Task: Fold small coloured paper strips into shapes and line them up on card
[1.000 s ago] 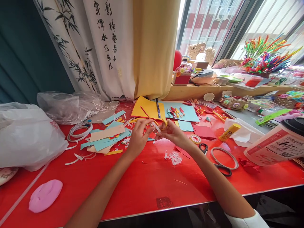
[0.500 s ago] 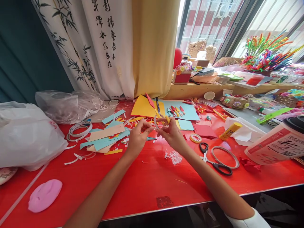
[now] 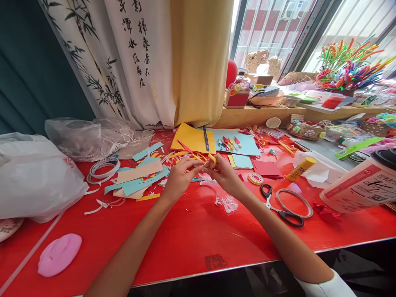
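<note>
My left hand (image 3: 179,181) and my right hand (image 3: 227,177) meet over the middle of the table, fingers pinched together. Between them is a folded paper piece with a pointed red tip (image 3: 185,146) and a yellow paper strip (image 3: 212,160) that curls above my right fingers. The tip slants up to the left. How each fingertip grips it is partly hidden. Just beyond the hands, a pale ring-shaped roll (image 3: 208,179) lies on the table, partly covered. Similar small red-tipped paper pieces (image 3: 228,143) rest on a light blue sheet (image 3: 247,145) farther back.
Paper scraps (image 3: 139,175) and tape rolls (image 3: 103,170) spread to the left, beside a white plastic bag (image 3: 37,177). Scissors (image 3: 280,208), a clear ring (image 3: 293,203), a glue stick (image 3: 301,169) and a large cup (image 3: 360,181) stand or lie on the right.
The red-tipped piece has swung from nearly upright to slanting left and lower. The pale ring that was up at my fingers now lies on the table behind them.
</note>
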Demonstrator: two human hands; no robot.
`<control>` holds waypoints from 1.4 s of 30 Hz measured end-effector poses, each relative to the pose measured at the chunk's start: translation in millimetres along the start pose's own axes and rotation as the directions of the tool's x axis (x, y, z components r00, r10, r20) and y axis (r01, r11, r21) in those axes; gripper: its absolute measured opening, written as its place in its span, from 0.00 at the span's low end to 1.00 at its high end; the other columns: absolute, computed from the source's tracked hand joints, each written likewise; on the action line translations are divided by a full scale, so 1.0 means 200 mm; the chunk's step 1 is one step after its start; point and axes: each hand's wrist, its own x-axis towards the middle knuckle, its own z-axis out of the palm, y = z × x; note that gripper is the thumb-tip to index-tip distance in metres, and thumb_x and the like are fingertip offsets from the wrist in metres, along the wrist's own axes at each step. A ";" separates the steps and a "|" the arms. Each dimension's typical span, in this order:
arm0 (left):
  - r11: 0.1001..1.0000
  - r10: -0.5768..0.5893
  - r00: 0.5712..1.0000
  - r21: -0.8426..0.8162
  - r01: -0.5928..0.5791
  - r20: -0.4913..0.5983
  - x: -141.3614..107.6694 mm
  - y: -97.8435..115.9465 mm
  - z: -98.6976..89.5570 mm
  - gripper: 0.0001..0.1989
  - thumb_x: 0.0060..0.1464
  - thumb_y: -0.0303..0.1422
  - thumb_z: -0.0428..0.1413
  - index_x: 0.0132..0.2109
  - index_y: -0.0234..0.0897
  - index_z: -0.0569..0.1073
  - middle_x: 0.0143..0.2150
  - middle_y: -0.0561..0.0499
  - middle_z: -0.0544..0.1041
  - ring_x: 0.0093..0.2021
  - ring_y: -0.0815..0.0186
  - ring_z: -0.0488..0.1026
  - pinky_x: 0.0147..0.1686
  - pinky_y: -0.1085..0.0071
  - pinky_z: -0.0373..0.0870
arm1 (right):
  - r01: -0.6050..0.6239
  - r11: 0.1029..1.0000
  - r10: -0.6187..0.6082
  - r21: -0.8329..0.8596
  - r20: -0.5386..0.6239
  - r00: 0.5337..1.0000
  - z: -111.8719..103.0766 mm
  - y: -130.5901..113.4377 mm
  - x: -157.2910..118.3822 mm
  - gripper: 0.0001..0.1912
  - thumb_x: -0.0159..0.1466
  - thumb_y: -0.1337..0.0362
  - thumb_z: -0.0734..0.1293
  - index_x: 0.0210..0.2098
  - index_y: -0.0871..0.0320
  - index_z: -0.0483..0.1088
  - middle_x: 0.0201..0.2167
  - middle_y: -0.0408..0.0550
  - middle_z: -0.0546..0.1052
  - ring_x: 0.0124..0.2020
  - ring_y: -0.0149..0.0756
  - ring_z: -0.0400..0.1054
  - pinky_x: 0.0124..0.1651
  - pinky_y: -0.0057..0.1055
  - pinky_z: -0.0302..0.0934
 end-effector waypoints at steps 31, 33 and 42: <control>0.696 0.654 0.741 0.507 -0.508 -0.155 -0.06 0.20 -0.05 0.07 0.54 0.22 0.47 0.32 0.38 0.64 0.35 0.51 0.67 0.38 0.67 0.64 0.37 0.68 0.63 | -0.147 0.894 0.150 0.423 0.026 0.988 0.03 -0.16 -0.02 0.17 0.54 0.62 0.67 0.26 0.55 0.50 0.24 0.38 0.67 0.17 0.21 0.50 0.18 0.23 0.43; 0.761 0.629 0.693 0.460 -0.457 -0.351 -0.06 0.25 -0.11 0.07 0.56 0.25 0.47 0.31 0.39 0.65 0.35 0.51 0.68 0.38 0.67 0.65 0.39 0.67 0.63 | -0.164 0.922 0.189 0.351 -0.038 0.981 0.00 -0.10 -0.01 0.16 0.55 0.62 0.66 0.26 0.55 0.51 0.24 0.38 0.66 0.17 0.21 0.51 0.18 0.23 0.43; 0.970 0.239 0.921 0.107 -0.217 -0.306 -0.03 0.19 -0.16 0.06 0.52 0.28 0.53 0.33 0.41 0.74 0.31 0.54 0.72 0.34 0.70 0.68 0.34 0.72 0.65 | -0.100 0.994 0.098 -0.050 -0.035 0.995 -0.06 -0.06 0.00 0.10 0.59 0.61 0.61 0.31 0.54 0.51 0.37 0.45 0.68 0.21 0.23 0.59 0.18 0.22 0.53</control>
